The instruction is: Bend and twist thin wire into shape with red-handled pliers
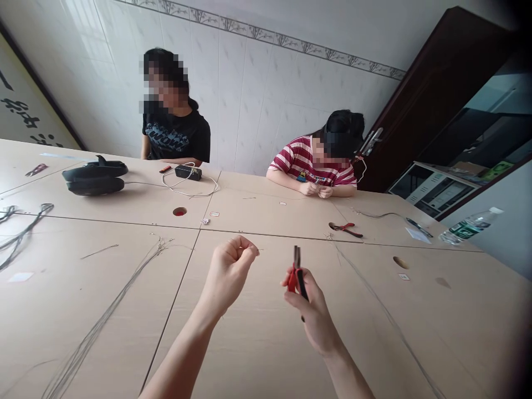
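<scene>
My left hand [233, 270] is raised over the middle of the table, thumb and forefinger pinched together. A short bit of thin wire [261, 249] seems to stick out from those fingertips; the rest is too fine to follow. In my right hand [312, 310] is a pair of pliers [298, 282] with red and black handles, jaws pointing up and away from me. The pliers are apart from my left hand. To the left lies a bundle of thin grey wires [120, 296]. A few more long wires [376, 296] run along the table to my right.
Two people [177, 130] sit across the table [249, 332]; the one in stripes [313, 160] holds something small. Another pair of pliers [349, 230] lies by a table hole. A water bottle [469, 227], a pen [419, 227], a black case [95, 178] and a black adapter [188, 172] are around.
</scene>
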The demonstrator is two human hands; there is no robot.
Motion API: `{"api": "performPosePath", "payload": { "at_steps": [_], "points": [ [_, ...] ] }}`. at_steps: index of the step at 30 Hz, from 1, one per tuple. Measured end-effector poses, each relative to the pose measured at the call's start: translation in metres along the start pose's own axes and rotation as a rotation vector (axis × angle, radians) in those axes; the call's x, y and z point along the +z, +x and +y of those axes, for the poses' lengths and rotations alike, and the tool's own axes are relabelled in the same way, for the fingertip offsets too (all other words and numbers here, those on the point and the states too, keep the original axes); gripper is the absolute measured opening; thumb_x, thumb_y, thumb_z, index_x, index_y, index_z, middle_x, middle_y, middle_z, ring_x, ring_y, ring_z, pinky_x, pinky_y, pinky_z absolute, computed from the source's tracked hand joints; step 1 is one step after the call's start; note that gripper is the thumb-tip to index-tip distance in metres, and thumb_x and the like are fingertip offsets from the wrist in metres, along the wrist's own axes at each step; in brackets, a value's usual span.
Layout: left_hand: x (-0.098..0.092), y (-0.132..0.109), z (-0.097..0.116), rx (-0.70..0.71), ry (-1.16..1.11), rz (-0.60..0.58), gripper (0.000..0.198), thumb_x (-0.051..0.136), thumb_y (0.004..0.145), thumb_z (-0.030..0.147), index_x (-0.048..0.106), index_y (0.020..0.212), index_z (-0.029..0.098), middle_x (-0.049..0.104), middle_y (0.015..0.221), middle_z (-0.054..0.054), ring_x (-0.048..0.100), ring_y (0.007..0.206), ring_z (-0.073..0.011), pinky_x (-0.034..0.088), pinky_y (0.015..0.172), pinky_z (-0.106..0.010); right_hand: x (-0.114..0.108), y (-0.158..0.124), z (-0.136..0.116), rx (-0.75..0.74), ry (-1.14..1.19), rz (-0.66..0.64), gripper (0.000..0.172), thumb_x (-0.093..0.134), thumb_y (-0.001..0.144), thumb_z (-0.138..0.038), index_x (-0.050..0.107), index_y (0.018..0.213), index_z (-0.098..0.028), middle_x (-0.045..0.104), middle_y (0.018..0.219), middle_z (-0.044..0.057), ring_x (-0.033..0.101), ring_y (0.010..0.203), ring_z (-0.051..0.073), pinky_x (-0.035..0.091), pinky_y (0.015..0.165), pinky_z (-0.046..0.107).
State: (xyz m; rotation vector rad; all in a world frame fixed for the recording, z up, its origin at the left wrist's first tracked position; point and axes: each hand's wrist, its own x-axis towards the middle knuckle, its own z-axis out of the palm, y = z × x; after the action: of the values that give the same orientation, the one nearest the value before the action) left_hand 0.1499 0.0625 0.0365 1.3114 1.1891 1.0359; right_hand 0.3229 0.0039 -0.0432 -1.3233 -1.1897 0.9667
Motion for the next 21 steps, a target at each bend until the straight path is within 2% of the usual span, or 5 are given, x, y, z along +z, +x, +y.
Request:
{"api": "performPosePath", "payload": {
  "at_steps": [3,6,15,21],
  "points": [
    [0.000,0.001,-0.002,0.009,0.000,0.012,0.015,0.050,0.082,0.027,0.052,0.070,0.019,0.025,0.050,0.009,0.015,0.047,-0.0069,0.015,0.041,-0.018,0.018,-0.003,-0.014,-0.209,-0.275,0.042,0.037,0.055,0.077,-0.013,0.051,0.112,-0.024,0.056,0.103,0.005,0.055,0.095,0.021,0.048,0.084,0.039],
    [-0.001,0.003,-0.004,0.026,-0.008,0.020,0.017,0.050,0.084,0.027,0.052,0.069,0.018,0.026,0.051,0.009,0.017,0.049,-0.0073,0.016,0.042,-0.018,0.034,-0.004,-0.016,-0.321,-0.385,0.081,0.043,0.050,0.075,-0.008,0.048,0.115,-0.024,0.053,0.109,0.006,0.053,0.102,0.022,0.047,0.087,0.040],
    [0.000,0.002,-0.007,0.041,-0.008,0.030,0.019,0.050,0.086,0.027,0.051,0.070,0.018,0.027,0.052,0.009,0.019,0.049,-0.0074,0.017,0.043,-0.019,0.043,0.001,-0.019,-0.397,-0.435,0.175,0.045,0.048,0.073,-0.006,0.046,0.114,-0.023,0.052,0.107,0.008,0.055,0.100,0.023,0.050,0.081,0.041],
    [0.003,0.002,-0.007,0.052,0.019,0.043,0.020,0.051,0.086,0.028,0.051,0.069,0.018,0.027,0.053,0.008,0.020,0.049,-0.0073,0.019,0.043,-0.018,0.047,0.004,-0.021,-0.402,-0.445,0.191,0.045,0.049,0.071,-0.006,0.047,0.113,-0.023,0.053,0.108,0.008,0.055,0.102,0.023,0.051,0.081,0.041]
  ]
}}
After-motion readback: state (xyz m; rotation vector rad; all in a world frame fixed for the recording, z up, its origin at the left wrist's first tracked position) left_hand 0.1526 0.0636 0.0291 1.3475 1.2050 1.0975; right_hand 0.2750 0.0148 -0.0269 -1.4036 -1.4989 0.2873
